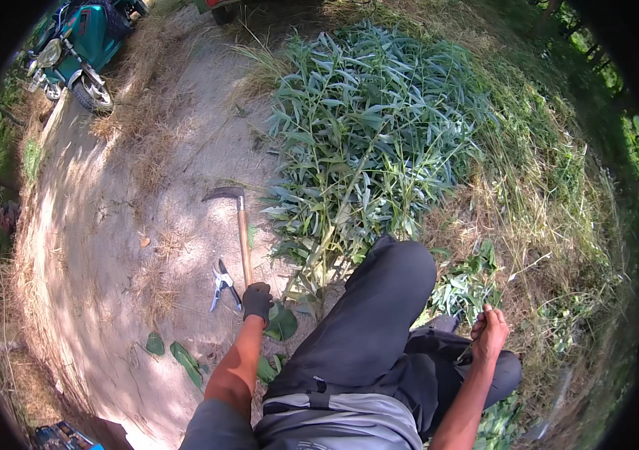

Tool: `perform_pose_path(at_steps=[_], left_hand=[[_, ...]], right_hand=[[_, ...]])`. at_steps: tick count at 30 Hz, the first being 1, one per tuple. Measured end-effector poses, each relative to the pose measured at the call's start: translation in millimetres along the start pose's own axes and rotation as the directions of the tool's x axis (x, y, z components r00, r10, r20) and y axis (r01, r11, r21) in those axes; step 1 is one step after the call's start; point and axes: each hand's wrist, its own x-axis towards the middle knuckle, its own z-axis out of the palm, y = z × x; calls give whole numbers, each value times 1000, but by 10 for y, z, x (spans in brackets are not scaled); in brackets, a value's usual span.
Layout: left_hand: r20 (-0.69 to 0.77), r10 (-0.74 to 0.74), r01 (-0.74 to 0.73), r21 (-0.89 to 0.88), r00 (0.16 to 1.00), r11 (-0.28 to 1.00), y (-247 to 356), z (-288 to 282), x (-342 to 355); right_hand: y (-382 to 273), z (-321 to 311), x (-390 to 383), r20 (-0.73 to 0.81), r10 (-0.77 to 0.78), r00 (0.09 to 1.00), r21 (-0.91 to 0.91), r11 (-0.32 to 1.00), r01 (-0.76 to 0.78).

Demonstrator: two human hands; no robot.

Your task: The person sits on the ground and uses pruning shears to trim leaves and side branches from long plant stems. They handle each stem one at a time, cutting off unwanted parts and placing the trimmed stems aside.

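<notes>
My left hand (258, 298), in a dark glove, is closed round the wooden handle of a sickle (223, 193), whose curved dark blade points left. Just left of the handle lie pruning shears (223, 282) on the dirt. My bare right hand (489, 330) is out beside my right knee, fingers curled together round something thin that I cannot make out. Ahead of me lies a large heap of leafy green stalks (372, 112), reaching down to my dark-trousered left leg (379, 307). A few broad green leaves (280, 324) lie near my left hand.
A teal motorbike (96, 52) stands at the upper left, and part of a red vehicle (213, 9) shows at the top. Dry grass and cut greenery (544, 240) cover the ground at the right. A blue object (68, 436) sits at the lower left edge.
</notes>
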Motion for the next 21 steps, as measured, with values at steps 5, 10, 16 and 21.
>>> perform_pose_path(at_steps=[5,10,16,21], left_hand=[[92,255,-248,676,963,694,-1186,-1494,837],[51,-99,53,563,994,825,-1074,-1008,573],[7,-3,0,330,1000,944,-1077,-1048,611],[18,100,-98,447,995,889,-1271,-1216,992]], right_hand=[[-110,-184,175,12,3,1000,63,998,-3],[-341,-683,233,-133,-59,989,8,998,60],[-456,-920,281,-176,-5,984,67,998,17],[-501,-1312,300,-243,-22,970,50,998,35]])
